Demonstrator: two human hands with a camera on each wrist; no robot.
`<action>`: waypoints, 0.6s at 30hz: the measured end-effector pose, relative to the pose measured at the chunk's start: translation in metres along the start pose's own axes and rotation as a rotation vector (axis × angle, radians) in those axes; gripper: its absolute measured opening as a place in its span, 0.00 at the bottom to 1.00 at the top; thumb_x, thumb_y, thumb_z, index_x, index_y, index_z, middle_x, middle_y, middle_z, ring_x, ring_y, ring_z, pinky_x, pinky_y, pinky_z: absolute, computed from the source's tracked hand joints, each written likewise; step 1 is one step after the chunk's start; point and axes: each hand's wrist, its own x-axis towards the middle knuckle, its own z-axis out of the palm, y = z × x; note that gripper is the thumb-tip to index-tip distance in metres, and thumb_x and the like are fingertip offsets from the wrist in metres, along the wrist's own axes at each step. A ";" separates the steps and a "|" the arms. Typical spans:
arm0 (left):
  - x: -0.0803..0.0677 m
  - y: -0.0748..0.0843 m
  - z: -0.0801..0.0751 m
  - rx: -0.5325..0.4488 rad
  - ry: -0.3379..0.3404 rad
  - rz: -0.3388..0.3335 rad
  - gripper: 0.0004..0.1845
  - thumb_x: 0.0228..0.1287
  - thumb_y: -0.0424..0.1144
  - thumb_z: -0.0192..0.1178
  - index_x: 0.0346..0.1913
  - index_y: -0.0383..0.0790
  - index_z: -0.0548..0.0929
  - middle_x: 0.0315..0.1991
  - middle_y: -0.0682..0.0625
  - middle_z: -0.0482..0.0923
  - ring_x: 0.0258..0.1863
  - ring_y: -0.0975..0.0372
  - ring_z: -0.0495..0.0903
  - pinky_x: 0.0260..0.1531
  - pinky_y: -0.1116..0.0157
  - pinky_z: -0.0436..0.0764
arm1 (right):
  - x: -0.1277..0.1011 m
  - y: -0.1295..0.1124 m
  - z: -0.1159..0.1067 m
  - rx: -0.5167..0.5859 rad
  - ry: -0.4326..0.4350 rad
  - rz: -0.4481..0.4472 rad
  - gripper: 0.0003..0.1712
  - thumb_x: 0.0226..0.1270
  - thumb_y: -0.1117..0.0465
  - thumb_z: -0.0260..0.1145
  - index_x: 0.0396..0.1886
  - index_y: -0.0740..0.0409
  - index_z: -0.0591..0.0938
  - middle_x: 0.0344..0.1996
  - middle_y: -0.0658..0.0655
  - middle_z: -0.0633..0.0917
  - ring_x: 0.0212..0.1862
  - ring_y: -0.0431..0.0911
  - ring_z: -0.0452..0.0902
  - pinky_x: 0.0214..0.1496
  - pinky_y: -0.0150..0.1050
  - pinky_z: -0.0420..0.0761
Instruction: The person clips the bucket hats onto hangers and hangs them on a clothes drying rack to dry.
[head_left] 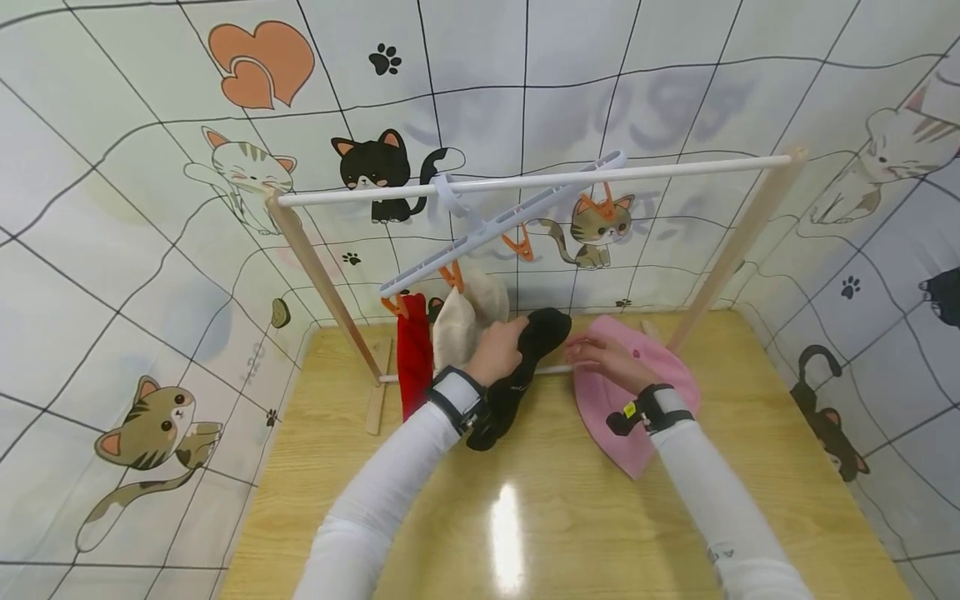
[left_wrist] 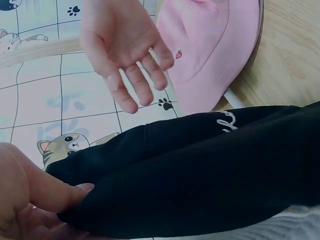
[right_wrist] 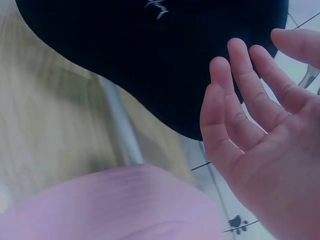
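Black hat [head_left: 525,367] in the gripping left hand [head_left: 497,352], right hand [head_left: 609,360] loosely spread above the pink hat [head_left: 611,417].

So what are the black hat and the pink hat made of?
The black hat, gripped by the left hand, looks like soft matte cloth: it folds and has stitched white lettering. The pink hat also looks like cloth, probably cotton, limp on the table with a tiny embroidered strawberry.
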 end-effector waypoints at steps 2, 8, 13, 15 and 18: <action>0.002 0.000 -0.002 0.009 -0.003 0.007 0.29 0.55 0.20 0.58 0.63 0.32 0.71 0.38 0.39 0.83 0.34 0.50 0.82 0.35 0.55 0.80 | -0.001 -0.006 -0.003 -0.014 -0.004 -0.001 0.25 0.74 0.58 0.58 0.63 0.68 0.68 0.58 0.64 0.75 0.57 0.51 0.74 0.63 0.59 0.64; 0.004 -0.001 -0.009 0.012 -0.010 0.014 0.30 0.57 0.20 0.56 0.65 0.32 0.70 0.31 0.42 0.82 0.28 0.54 0.79 0.31 0.57 0.78 | 0.002 -0.029 -0.006 -0.082 -0.012 -0.041 0.27 0.73 0.58 0.58 0.65 0.69 0.67 0.62 0.71 0.71 0.58 0.52 0.73 0.64 0.59 0.63; 0.005 -0.003 -0.013 0.002 0.017 0.036 0.28 0.58 0.20 0.54 0.64 0.31 0.71 0.33 0.42 0.82 0.29 0.53 0.80 0.29 0.59 0.78 | 0.006 -0.047 -0.006 -0.149 -0.034 -0.069 0.25 0.73 0.60 0.56 0.64 0.67 0.67 0.61 0.68 0.72 0.59 0.55 0.71 0.62 0.57 0.65; 0.006 -0.003 -0.014 0.003 0.027 0.041 0.27 0.59 0.20 0.54 0.63 0.31 0.72 0.35 0.41 0.83 0.31 0.52 0.81 0.31 0.58 0.79 | 0.008 -0.053 -0.006 -0.164 -0.042 -0.071 0.24 0.73 0.60 0.56 0.64 0.67 0.66 0.61 0.68 0.72 0.60 0.56 0.70 0.61 0.57 0.66; 0.007 -0.003 -0.016 0.003 0.036 0.041 0.26 0.59 0.21 0.55 0.63 0.31 0.72 0.38 0.40 0.83 0.35 0.50 0.82 0.34 0.57 0.80 | 0.014 -0.060 -0.005 -0.171 -0.041 -0.076 0.24 0.74 0.61 0.55 0.63 0.69 0.66 0.60 0.69 0.72 0.59 0.56 0.71 0.59 0.51 0.70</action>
